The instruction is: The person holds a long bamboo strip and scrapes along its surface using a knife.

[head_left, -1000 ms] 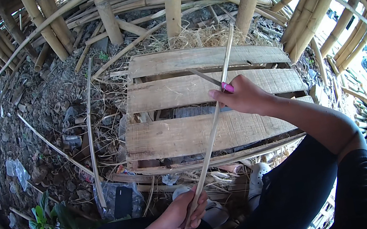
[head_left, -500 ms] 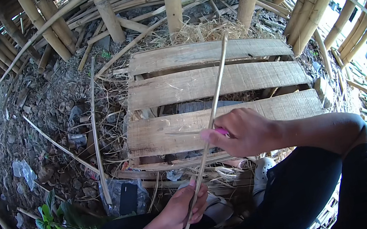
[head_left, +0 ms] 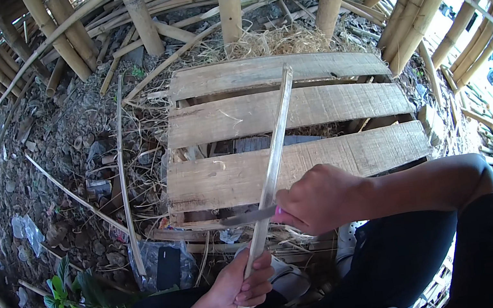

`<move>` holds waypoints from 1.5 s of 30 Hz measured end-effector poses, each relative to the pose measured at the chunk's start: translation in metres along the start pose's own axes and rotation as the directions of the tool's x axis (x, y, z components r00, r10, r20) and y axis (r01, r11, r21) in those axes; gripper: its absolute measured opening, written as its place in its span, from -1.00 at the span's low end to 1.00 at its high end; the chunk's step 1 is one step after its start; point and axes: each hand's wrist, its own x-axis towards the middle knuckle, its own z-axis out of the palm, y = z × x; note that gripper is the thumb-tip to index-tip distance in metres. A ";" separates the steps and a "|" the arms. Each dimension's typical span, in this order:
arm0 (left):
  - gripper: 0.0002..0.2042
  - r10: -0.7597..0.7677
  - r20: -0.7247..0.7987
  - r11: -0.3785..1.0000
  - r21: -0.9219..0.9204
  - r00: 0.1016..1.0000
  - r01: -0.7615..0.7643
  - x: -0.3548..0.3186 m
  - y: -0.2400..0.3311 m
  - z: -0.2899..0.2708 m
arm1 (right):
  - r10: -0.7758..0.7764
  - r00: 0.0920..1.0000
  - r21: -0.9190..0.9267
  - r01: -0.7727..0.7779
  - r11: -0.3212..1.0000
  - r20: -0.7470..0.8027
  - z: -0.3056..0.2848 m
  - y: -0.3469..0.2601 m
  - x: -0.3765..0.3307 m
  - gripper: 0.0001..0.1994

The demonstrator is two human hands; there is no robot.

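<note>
Bamboo strip (head_left: 274,162), long, thin, light and probably springy, is held near its lower end by the closed left hand (head_left: 242,285), running toward 12 o'clock over the wooden pallet (head_left: 317,106), while a knife (head_left: 247,217) is gripped in the closed right hand (head_left: 319,197) against it.

Sunlit dirt ground (head_left: 33,163), wooden pallet (head_left: 329,104), bamboo poles (head_left: 230,0).
</note>
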 end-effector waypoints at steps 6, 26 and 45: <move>-0.60 -0.038 0.055 0.992 -0.116 0.998 0.044 -0.002 0.003 0.003 | 0.195 0.979 0.060 -0.199 0.978 0.065 -0.007 0.008 0.008 -0.46; -0.67 -0.023 0.090 0.984 -0.173 0.996 0.038 -0.002 0.002 -0.007 | -0.033 0.997 -0.093 0.039 0.995 0.065 -0.008 0.005 0.006 -0.49; -0.66 -0.056 0.161 0.959 -0.267 0.985 0.099 -0.004 0.005 -0.003 | 0.122 0.986 -0.053 -0.129 0.990 -0.115 -0.006 0.073 0.018 -0.46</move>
